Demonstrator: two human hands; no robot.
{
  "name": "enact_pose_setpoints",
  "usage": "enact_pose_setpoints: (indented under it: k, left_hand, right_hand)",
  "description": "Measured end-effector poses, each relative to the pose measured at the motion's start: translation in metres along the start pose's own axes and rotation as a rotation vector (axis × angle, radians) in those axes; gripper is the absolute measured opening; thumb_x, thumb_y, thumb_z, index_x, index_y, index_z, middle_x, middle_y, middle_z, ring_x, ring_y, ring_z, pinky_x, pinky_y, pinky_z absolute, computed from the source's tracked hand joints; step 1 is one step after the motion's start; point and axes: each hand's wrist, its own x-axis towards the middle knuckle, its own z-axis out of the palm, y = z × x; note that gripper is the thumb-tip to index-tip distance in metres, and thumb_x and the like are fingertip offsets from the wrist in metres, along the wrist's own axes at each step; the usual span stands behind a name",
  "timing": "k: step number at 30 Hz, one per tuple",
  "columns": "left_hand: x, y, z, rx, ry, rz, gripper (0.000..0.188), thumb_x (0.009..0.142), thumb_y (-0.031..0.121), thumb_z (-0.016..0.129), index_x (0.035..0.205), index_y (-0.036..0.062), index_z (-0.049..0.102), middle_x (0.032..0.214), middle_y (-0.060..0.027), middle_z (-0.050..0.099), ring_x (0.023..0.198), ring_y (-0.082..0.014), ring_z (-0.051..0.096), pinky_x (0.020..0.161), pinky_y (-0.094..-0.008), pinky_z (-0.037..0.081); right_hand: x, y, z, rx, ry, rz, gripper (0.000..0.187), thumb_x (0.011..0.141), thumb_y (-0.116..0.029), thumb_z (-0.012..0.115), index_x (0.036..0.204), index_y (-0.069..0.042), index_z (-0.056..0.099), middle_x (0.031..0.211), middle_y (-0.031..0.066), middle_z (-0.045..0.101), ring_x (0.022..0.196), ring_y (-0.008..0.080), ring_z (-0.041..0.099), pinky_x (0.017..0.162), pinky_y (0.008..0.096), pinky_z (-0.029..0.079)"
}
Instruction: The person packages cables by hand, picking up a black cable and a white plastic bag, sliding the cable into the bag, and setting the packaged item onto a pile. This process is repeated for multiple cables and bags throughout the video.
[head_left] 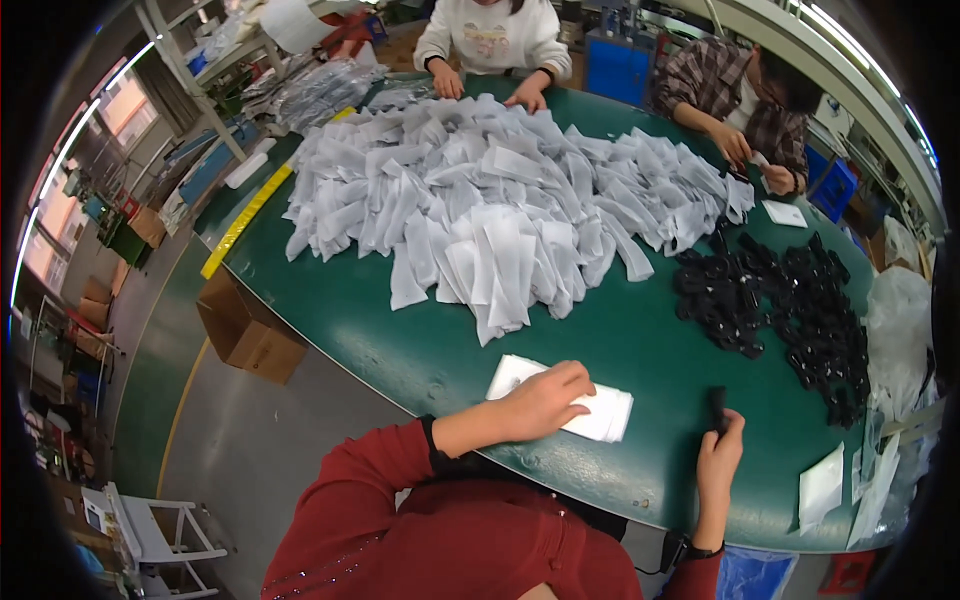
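Right hand [719, 455] closed on a black item [717, 402] over the green table [400, 340]; left hand [545, 402] half-curled on white packets [610, 416], grip unclear; pouch heap [480, 190] obstructing the centre, black pieces [805, 320] at right.

pouches [490, 250] on a table [400, 340], stack [605, 415] in front, parts [825, 325] to the right, carton [265, 350] to the left

Left hand [545, 402] stretches rightward, palm down, loosely bent; right hand [719, 455] points forward, apparently pinched closed.
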Motion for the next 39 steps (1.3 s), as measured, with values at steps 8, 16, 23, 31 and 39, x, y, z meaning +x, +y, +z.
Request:
enact_pose_setpoints:
  k: [8, 16, 23, 31, 39]
  left_hand:
    - [0.000, 0.010, 0.021, 0.091, -0.046, 0.000, 0.014, 0.077, 0.006, 0.071, 0.086, 0.0043, 0.060, 0.084, -0.0113, 0.056, 0.080, -0.0328, 0.059, 0.070, -0.0410, 0.048]
    - [0.001, 0.024, 0.023, -0.056, -0.020, -0.270, 0.009, 0.084, 0.000, 0.066, 0.089, 0.0015, 0.058, 0.081, -0.0098, 0.056, 0.070, -0.0231, 0.056, 0.064, -0.0325, 0.046]
    - [-0.001, 0.025, 0.020, -0.254, 0.006, -0.339, 0.011, 0.084, -0.002, 0.064, 0.090, 0.0024, 0.056, 0.086, -0.0104, 0.056, 0.074, -0.0291, 0.055, 0.071, -0.0380, 0.047]
    - [0.009, 0.026, 0.006, -0.066, -0.041, 0.037, 0.013, 0.081, -0.005, 0.065, 0.088, 0.0028, 0.057, 0.093, -0.0096, 0.061, 0.085, -0.0285, 0.057, 0.078, -0.0359, 0.046]
    - [0.015, 0.039, 0.003, -0.082, -0.009, -0.005, 0.016, 0.078, -0.002, 0.068, 0.087, 0.0037, 0.056, 0.100, -0.0106, 0.060, 0.093, -0.0293, 0.055, 0.082, -0.0373, 0.044]
  right_hand:
    - [-0.021, -0.081, 0.015, 0.636, -0.246, 0.085, 0.026, 0.095, -0.006, 0.059, 0.120, 0.000, 0.057, 0.087, 0.0041, 0.064, 0.068, 0.0071, 0.054, 0.061, 0.0214, 0.044]
    - [-0.035, -0.097, 0.010, 0.267, -0.147, -0.379, 0.027, 0.088, -0.004, 0.069, 0.115, -0.004, 0.067, 0.084, 0.0095, 0.063, 0.069, 0.0176, 0.060, 0.063, 0.0280, 0.047]
    - [-0.026, -0.093, 0.016, 0.144, -0.301, -0.449, 0.026, 0.089, -0.008, 0.069, 0.115, -0.005, 0.069, 0.084, 0.0117, 0.063, 0.070, 0.0225, 0.061, 0.062, 0.0299, 0.048]
    - [-0.018, -0.087, 0.025, 0.877, -0.696, 0.299, 0.023, 0.091, -0.012, 0.068, 0.112, -0.004, 0.068, 0.082, 0.0098, 0.064, 0.070, 0.0197, 0.059, 0.066, 0.0291, 0.048]
    - [-0.020, -0.118, 0.029, 0.467, -0.290, -0.234, 0.029, 0.086, -0.005, 0.072, 0.114, -0.005, 0.066, 0.095, 0.0092, 0.061, 0.083, 0.0138, 0.058, 0.072, 0.0253, 0.048]
